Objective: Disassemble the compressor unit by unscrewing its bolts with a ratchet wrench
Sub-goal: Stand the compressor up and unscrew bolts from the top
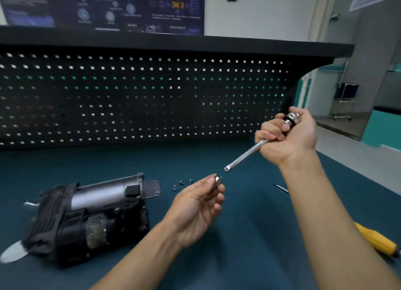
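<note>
Compressor unit [86, 216] lying on its side on the teal counter [217, 257], silver cylinder uppermost, black housing below. Three loose bolts [182, 183] resting on the counter just right of the compressor unit, apart from it. Left hand [197, 205] raised above the counter, right of the compressor unit, palm up, thumb and fingertips pinched on a small chrome socket [217, 179]. Right hand [288, 135] further right and higher, closed around the ratchet wrench [260, 146]; chrome head showing above the fist, extension bar angled down toward the socket. Bar's square end close to the socket, not touching. Yellow-handled tool [377, 239] lying on the counter far right of the compressor unit, partly hidden by the right forearm. Black pegboard [141, 94] standing behind the compressor unit.
</note>
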Tool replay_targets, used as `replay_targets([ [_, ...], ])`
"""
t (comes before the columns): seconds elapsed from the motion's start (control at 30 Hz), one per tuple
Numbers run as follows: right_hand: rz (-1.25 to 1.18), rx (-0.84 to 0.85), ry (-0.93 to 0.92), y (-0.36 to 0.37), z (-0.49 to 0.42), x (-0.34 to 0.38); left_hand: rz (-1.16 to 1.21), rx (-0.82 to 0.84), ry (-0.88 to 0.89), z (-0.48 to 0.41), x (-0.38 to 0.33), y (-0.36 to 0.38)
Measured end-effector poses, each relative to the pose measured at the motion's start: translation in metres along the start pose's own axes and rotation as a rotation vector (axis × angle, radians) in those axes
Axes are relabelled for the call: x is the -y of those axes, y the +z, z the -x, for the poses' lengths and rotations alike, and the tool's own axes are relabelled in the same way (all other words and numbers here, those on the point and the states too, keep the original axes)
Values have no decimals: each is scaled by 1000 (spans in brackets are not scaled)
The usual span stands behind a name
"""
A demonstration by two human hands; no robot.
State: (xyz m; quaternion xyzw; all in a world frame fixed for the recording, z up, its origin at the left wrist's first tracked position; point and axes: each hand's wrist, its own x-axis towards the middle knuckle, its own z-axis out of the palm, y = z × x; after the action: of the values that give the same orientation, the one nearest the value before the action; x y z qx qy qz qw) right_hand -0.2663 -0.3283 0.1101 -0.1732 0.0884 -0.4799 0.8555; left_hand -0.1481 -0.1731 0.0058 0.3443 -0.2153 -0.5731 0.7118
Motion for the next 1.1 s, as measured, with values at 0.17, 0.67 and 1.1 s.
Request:
replay_targets([
  [0.17, 27, 41, 41, 18, 19, -24, 15, 17, 58, 33, -12, -8],
  [0.67, 81, 63, 70, 100, 44, -93, -74, -144, 319, 81, -84, -23],
  [1.1, 55, 229, 155, 129, 57, -112, 134, -116, 86, 116, -125, -18],
])
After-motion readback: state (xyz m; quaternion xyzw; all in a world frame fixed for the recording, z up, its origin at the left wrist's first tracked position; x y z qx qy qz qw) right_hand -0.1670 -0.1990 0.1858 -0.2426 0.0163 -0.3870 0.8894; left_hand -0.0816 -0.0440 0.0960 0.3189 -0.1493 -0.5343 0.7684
